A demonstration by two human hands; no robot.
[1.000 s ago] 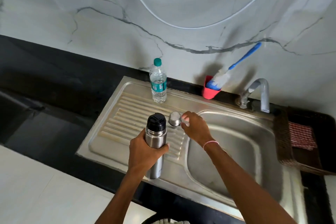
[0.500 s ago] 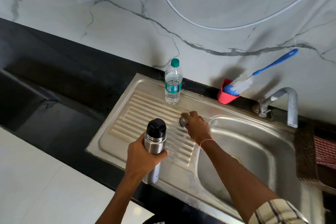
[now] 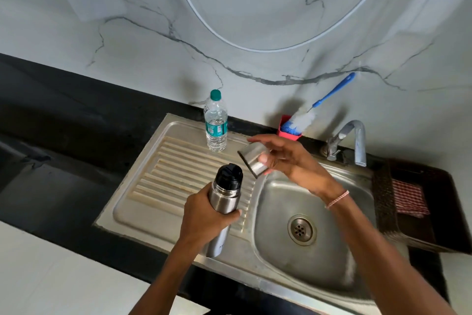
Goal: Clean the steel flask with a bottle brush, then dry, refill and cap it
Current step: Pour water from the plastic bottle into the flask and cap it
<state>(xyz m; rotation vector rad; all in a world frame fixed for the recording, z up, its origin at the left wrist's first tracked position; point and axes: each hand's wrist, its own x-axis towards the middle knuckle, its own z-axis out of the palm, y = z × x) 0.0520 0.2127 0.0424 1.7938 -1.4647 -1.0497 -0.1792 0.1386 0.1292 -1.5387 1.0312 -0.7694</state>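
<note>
the left hand (image 3: 208,217) has its grip wrapped around the steel flask (image 3: 222,202), tilted over the ribbed drainboard (image 3: 178,174); it is brushed silver with a black stopper (image 3: 229,176) on top. the right hand (image 3: 286,158) pinches the steel cap cup (image 3: 251,161), seemingly mouth toward the flask, above the sink (image 3: 281,199)

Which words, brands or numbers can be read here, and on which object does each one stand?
None can be read.
Water bottle: the teal label carries print, too small and blurred to read.
Steel flask: faint lettering low on its body, below the left hand, too blurred to read.
Steel cup in the right hand: no text visible.
</note>
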